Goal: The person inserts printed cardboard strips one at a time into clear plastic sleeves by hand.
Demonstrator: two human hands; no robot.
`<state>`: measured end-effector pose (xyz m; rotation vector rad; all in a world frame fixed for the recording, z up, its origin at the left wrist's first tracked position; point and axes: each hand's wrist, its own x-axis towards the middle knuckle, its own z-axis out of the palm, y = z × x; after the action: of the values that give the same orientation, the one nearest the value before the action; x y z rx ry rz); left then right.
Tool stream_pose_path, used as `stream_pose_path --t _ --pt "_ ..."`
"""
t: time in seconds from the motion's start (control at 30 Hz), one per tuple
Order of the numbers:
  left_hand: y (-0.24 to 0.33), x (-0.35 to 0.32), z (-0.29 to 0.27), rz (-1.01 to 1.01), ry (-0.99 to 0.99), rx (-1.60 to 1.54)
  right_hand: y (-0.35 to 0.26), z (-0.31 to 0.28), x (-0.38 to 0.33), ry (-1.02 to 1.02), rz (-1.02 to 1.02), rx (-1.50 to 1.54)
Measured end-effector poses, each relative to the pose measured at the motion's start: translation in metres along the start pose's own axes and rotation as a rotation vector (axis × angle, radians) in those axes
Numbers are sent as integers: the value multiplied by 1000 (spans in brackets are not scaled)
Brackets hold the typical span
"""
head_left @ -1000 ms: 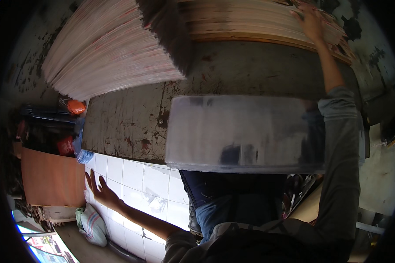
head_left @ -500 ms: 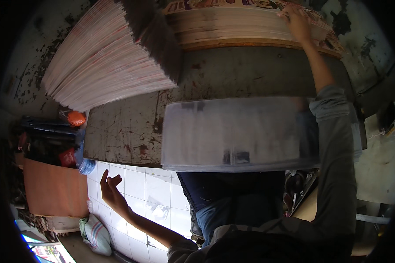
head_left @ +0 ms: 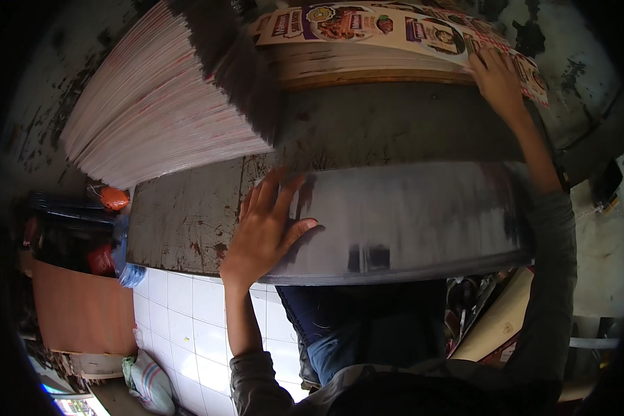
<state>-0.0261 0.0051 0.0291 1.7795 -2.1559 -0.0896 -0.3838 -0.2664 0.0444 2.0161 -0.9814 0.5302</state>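
Glossy sheets lie along the near edge of the bench; I see bare surface to their left and far side. Left hand loose, fingers spread over their left end. Right hand on the printed sheets, far right; can't tell whether it grips. Pale paper stack blocks far left; orange bundle beyond the left edge.
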Motion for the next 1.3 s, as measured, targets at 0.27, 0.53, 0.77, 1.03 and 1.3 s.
stream_pose_path --t 0.27,0.53,0.77,1.03,1.3 --pt "1 4 16 -21 55 87 7 4 -38 -341 140 306" --pt "4 4 21 -126 181 54 -13 35 -1 -700 121 683" --pt "1 5 20 -123 239 -16 -21 48 -6 -573 100 449" --pt "-4 5 26 -97 336 -107 -4 42 -8 -389 207 481" --pt "-11 -3 23 42 395 -80 13 0 16 -415 68 755"
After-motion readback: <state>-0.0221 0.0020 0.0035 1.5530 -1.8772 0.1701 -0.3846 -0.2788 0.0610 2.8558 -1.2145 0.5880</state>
